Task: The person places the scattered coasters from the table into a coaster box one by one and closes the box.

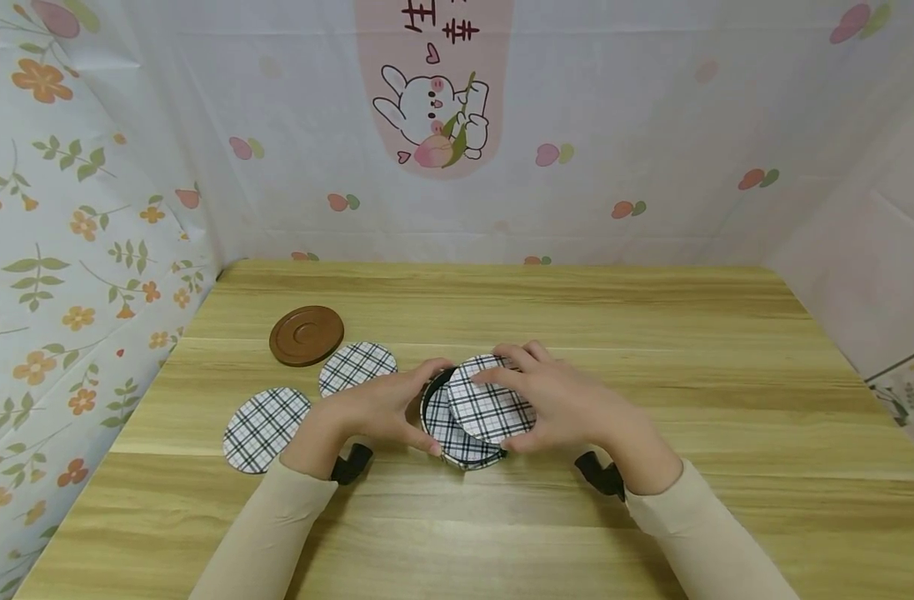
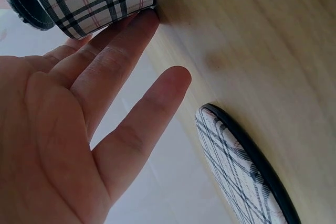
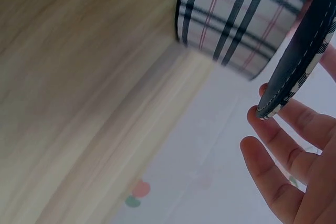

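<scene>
A round plaid coaster holder (image 1: 466, 465) with a black inner rim stands on the table, its wall large in the right wrist view. My left hand (image 1: 377, 408) holds its left side between thumb and fingers. Inside lies a plaid surface (image 1: 445, 429), perhaps another coaster. My right hand (image 1: 569, 404) grips a round plaid coaster (image 1: 488, 404) by its edge, tilted over the right part of the holder. The coaster's dark stitched underside (image 3: 299, 56) shows in the right wrist view, apart from the wall there.
Left of the holder, two plaid coasters (image 1: 267, 431) (image 1: 357, 367) lie on the wooden table (image 1: 651, 325). A brown round wooden coaster (image 1: 307, 336) sits behind them. Printed cloth (image 1: 651, 108) hangs along the table's back and left sides.
</scene>
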Available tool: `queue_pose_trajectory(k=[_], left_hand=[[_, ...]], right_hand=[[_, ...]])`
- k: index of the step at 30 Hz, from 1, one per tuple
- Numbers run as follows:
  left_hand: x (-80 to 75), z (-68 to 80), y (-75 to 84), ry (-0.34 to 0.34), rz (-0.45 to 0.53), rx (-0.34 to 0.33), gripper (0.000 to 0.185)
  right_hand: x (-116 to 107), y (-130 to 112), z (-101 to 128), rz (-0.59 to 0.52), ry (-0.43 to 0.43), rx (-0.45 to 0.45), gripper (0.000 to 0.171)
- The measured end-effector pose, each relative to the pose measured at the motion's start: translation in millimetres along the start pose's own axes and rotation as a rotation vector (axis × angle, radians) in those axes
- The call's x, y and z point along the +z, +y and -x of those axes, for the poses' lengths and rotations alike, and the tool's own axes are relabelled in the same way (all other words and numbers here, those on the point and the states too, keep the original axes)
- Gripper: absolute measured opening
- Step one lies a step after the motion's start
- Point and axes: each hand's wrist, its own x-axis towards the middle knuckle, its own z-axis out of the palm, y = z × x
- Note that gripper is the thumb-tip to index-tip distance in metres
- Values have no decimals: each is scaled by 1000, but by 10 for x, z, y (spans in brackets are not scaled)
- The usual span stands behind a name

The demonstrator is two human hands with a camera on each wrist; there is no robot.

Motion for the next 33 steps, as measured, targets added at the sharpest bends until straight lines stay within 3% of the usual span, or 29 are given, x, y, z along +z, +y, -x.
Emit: queue_pose_trajectory(k=[10,24,29,33], left_hand=[[-7,6,5,-3,-10,-1,109],[0,7,-6,-2,-15,2,108],[4,18,1,-3,-9,-6,110],[-7,16,3,3,-22,0,111]], right_hand=[[61,-166,-126,-31,-55,-31,78],[132,-183,-147,8,-88,-38,76],[126,-114,-92,-53,-78,-25,75],[99,39,-20,-168,-75,16,86]])
